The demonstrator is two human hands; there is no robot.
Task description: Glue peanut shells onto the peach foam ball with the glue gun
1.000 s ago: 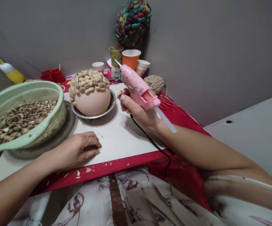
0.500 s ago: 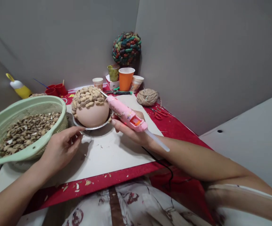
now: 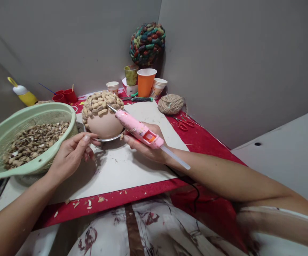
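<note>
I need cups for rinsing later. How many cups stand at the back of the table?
6: two red cups back left, a small paper cup, a green-stained cup, the orange cup, another paper cup. More may be hidden.

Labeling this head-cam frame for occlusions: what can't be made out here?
- Head view: far side of the ball under the peanut shells, hidden by its own bulk.
- Left hand: whether its fingertips pinch a shell is too small to tell.
- Glue gun trigger, covered by the right hand.
- Green colander, cut off by the left edge.
- Cup contents, hidden by the walls.
</note>
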